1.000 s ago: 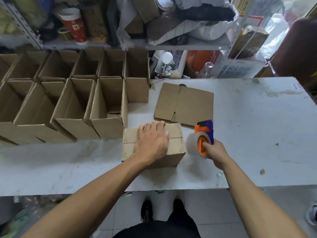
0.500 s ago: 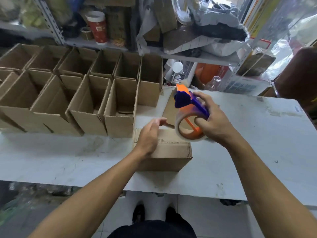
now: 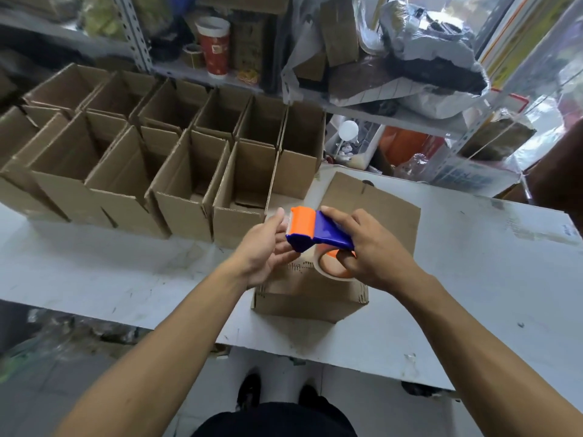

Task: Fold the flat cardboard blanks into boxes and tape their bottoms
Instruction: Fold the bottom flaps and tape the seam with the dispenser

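A small folded cardboard box (image 3: 310, 299) lies bottom-up near the table's front edge. Above it my right hand (image 3: 369, 247) grips an orange and blue tape dispenser (image 3: 310, 230) with a roll of clear tape. My left hand (image 3: 265, 247) is raised beside the dispenser's orange front end, fingers straight and touching it near the cutter. Whether a tape end is pinched cannot be seen. A flat cardboard blank (image 3: 381, 203) lies on the table behind the box.
Several open folded boxes (image 3: 189, 171) stand in rows on the left of the white table (image 3: 473, 279). A metal shelf (image 3: 378, 115) crowded with bags, a red cup and clutter runs along the back. The table's front edge is close to my body.
My left hand has lifted off the box and moved up to the dispenser's front end. My right hand has tilted the dispenser over the box. The view has shifted left.
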